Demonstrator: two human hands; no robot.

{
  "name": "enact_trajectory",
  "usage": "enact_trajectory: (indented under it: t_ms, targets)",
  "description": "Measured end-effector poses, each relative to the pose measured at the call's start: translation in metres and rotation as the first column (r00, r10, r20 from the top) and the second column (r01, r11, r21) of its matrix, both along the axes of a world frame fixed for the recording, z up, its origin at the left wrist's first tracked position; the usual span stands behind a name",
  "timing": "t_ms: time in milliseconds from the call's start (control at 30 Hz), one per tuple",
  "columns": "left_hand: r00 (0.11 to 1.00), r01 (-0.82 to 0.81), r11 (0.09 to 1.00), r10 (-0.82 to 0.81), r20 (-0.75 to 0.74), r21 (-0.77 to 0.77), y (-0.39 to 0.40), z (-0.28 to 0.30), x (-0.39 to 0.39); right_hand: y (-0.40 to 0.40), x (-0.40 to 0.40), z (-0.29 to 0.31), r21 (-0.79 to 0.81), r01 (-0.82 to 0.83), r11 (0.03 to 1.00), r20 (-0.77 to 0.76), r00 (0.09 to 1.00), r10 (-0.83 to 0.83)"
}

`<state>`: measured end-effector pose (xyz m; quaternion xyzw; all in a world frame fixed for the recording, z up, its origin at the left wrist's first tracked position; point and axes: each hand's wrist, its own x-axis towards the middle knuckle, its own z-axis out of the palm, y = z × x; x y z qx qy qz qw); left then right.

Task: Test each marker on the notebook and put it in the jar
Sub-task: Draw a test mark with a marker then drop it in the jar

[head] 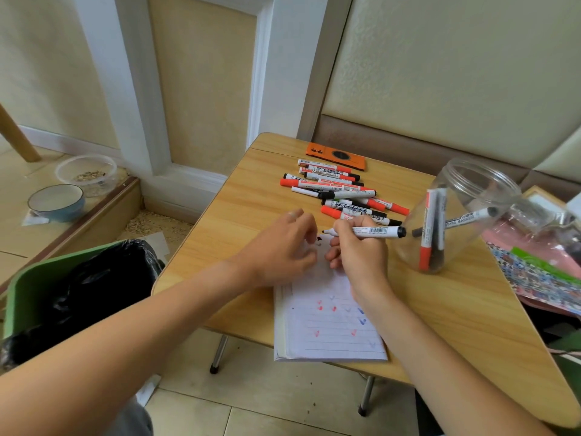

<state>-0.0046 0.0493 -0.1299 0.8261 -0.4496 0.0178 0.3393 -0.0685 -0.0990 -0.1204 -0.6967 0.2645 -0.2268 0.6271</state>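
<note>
My right hand (358, 250) grips an uncapped white marker (374, 231) with a black end, its tip pointing left over the top of the lined notebook (327, 328). The page carries several red and blue check marks, and a dark mark sits by the tip. My left hand (283, 247) rests on the upper part of the notebook with its fingers curled; whether it holds the cap is hidden. A pile of red and black markers (339, 193) lies behind the hands. The clear plastic jar (456, 215) stands to the right with a few markers inside.
An orange phone (336, 155) lies at the back of the small wooden table (245, 199). A green bin (63, 284) with a black liner stands at the left. Colourful sheets (540, 272) lie at the right edge. Two bowls (56, 201) sit on the floor ledge.
</note>
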Motion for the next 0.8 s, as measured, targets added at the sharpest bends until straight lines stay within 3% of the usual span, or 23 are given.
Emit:
enact_trajectory:
  t_ms: [100, 267, 333, 500, 800]
  targets:
    - [0.961, -0.198, 0.979, 0.204, 0.187, -0.052, -0.012, -0.006, 0.016, 0.000, -0.002, 0.000, -0.033, -0.025, 0.999, -0.015, 1.000, 0.024]
    - [0.928, -0.319, 0.948, 0.308, 0.211, 0.018, -0.021, -0.011, 0.029, 0.000, -0.003, -0.001, -0.044, -0.044, 0.998, -0.008, 0.999, 0.044]
    - [0.934, -0.319, 0.948, 0.311, 0.176, 0.015, -0.021, -0.013, 0.029, 0.001, -0.003, -0.001, -0.043, -0.054, 0.998, 0.005, 0.998, 0.055]
    - [0.960, -0.256, 0.954, 0.270, 0.073, -0.156, -0.016, -0.013, 0.026, 0.001, -0.003, -0.002, -0.050, -0.105, 0.993, 0.058, 0.992, 0.108]
    - [0.952, -0.190, 0.966, 0.225, 0.207, -0.175, -0.011, -0.013, 0.022, 0.001, -0.003, -0.002, -0.078, -0.165, 0.983, 0.095, 0.980, 0.172]
